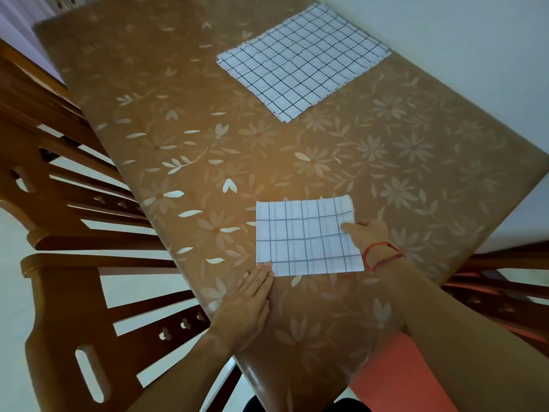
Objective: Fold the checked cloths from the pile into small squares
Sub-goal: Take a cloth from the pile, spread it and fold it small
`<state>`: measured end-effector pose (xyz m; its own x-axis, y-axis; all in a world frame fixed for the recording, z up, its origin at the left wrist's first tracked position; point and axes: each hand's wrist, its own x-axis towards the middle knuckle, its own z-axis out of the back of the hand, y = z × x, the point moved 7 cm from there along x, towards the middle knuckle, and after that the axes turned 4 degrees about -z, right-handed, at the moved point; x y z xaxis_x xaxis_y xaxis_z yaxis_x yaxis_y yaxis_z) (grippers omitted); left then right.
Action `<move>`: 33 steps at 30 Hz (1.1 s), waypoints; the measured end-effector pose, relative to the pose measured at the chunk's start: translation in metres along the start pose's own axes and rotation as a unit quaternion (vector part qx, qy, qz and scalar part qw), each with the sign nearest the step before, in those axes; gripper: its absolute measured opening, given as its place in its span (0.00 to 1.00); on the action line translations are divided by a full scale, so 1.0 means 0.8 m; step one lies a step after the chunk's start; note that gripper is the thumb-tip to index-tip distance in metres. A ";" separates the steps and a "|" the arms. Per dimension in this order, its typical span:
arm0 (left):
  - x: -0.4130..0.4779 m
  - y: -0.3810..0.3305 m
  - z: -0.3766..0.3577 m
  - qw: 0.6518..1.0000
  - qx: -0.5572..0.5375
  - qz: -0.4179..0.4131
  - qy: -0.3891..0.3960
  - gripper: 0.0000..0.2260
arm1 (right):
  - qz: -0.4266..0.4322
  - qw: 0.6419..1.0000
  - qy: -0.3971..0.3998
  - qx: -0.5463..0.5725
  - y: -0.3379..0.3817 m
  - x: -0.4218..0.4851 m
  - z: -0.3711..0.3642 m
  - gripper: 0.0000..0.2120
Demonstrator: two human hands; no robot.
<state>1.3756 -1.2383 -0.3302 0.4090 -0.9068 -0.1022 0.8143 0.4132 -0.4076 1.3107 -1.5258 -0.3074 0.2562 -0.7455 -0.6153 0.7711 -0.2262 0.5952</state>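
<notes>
A folded white cloth with dark checks (pixel 306 237) lies flat on the table close to me. My left hand (pixel 248 301) lies flat with straight fingers, its fingertips touching the cloth's near left corner. My right hand (pixel 364 231) is at the cloth's right edge, its fingers curled and pinching the upper right corner. A pile of unfolded checked cloths (pixel 303 59) lies at the far side of the table, out of reach of both hands.
The table (pixel 166 120) wears a brown cover with pale flowers. Wooden chairs (pixel 59 221) stand along its left side, and another chair (pixel 505 275) is at the right. A white wall runs behind the far right edge.
</notes>
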 end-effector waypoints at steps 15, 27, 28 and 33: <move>0.048 -0.036 0.034 0.998 0.014 -0.030 -0.044 0.28 | -0.149 0.935 0.100 0.305 -0.077 -0.062 -0.018 0.06; 0.043 -0.049 0.021 0.996 0.057 -0.037 -0.058 0.27 | -0.064 0.941 0.272 0.192 -0.100 -0.132 -0.042 0.13; 0.039 -0.048 0.021 0.995 0.065 -0.043 -0.059 0.27 | -0.037 0.950 0.268 0.154 -0.103 -0.130 -0.039 0.15; 0.026 -0.037 0.020 0.998 0.047 -0.031 -0.025 0.36 | 0.184 0.975 0.093 -0.078 -0.106 -0.106 -0.002 0.17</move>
<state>1.3664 -1.2683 -0.3054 0.3744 -0.9267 -0.0334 0.8731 0.3644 -0.3240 1.2251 -1.4426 -0.3067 0.6232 -0.6281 -0.4660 0.6821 0.1450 0.7167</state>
